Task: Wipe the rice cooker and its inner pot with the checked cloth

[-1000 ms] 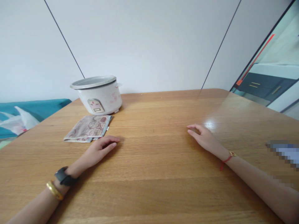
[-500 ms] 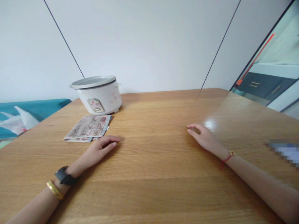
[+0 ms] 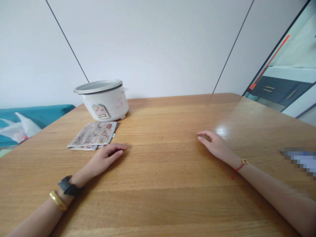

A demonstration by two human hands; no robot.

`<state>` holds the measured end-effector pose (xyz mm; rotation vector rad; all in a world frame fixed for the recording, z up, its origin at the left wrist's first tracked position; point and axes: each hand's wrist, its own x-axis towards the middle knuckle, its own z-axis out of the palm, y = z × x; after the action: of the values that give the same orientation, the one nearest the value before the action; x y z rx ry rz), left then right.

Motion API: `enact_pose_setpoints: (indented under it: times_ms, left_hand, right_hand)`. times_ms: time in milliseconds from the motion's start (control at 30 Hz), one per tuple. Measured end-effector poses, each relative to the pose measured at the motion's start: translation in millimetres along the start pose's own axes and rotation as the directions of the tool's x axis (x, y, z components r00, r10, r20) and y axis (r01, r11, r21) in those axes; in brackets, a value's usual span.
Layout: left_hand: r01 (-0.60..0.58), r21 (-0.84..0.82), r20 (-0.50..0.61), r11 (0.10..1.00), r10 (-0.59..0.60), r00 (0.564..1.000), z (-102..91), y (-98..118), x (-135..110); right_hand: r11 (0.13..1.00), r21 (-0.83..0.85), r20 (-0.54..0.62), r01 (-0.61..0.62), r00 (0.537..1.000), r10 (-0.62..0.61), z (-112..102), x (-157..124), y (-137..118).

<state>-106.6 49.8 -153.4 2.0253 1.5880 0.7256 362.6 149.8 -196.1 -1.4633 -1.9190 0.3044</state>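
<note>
My left hand point(image 3: 105, 160) rests on the wooden table point(image 3: 158, 171), holding nothing, thumb and fingers apart. Just beyond it lies a folded patterned cloth point(image 3: 93, 134) with a blue checked edge and a small white tag. Behind the cloth stands a white rice cooker point(image 3: 106, 103) with pink flower prints and a front switch panel; no lid is on it, and its inside is mostly hidden. Over to the right, my right hand point(image 3: 218, 147) also lies on the table, empty, with a gap between thumb and fingers.
A pale wall point(image 3: 163, 46) rises behind the table. On the left, a white plastic bag point(image 3: 21, 126) sits by a teal seat point(image 3: 54, 113). A pixelated object point(image 3: 302, 159) lies at the right side. Dark cabinets point(image 3: 283, 90) show through an opening at the right.
</note>
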Motion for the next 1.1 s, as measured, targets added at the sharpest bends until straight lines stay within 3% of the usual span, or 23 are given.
enact_pose_setpoints:
  times_ms: [1100]
  left_hand:
    - [-0.011,0.004,0.011,1.0,0.011,1.0,-0.6,1.6,-0.4]
  right_hand:
    - [1.0,-0.007,0.001,0.025,1.0,-0.025,0.2,0.2,-1.3]
